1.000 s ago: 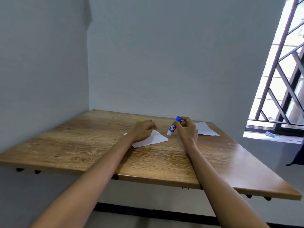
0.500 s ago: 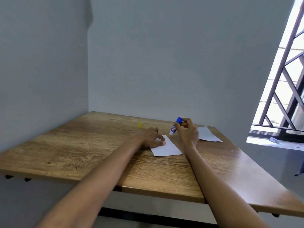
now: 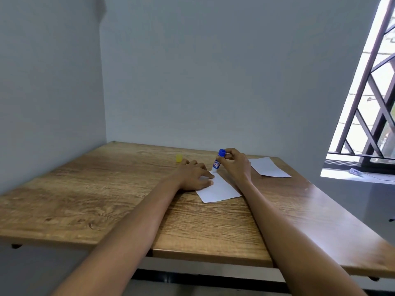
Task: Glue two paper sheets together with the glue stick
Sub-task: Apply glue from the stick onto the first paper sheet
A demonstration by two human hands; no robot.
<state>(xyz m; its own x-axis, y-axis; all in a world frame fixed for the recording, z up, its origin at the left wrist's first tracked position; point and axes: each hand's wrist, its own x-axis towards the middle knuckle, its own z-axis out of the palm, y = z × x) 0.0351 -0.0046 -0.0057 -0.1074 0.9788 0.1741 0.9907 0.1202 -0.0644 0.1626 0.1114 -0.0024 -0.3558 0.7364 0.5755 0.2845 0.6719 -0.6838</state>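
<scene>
- Landmark: the near paper sheet [image 3: 220,188], lying flat at mid-table; a second ago it sat crooked under a bunched left hand, now it lies squared up and further toward the near edge of the table [image 3: 106,189]
- Left hand [image 3: 195,175] has flattened out since then; fingers straight and spread, pressing the sheet's left margin to pin it
- Right hand [image 3: 235,164] is above the sheet's far corner, fingers curled round the glue stick [image 3: 218,160]; the stick has swung from a slant to near upright, blue end up, its lower tip at or just on the sheet's far left corner; contact too small to confirm
- Reading: positioning looks done and the gluing stroke is about to start or just starting; no glue visible on the sheet yet
- Second sheet [image 3: 268,167] lies right of and beyond the near sheet, well apart from it, untouched
- Yellow cap [image 3: 178,158] stands left of and beyond the near sheet, past the left hand; likely the stick's cap
- Count: two sheets; one glue stick; one yellow cap; two hands; one table
- Barred window [image 3: 367,107] far to the right of the sheets
</scene>
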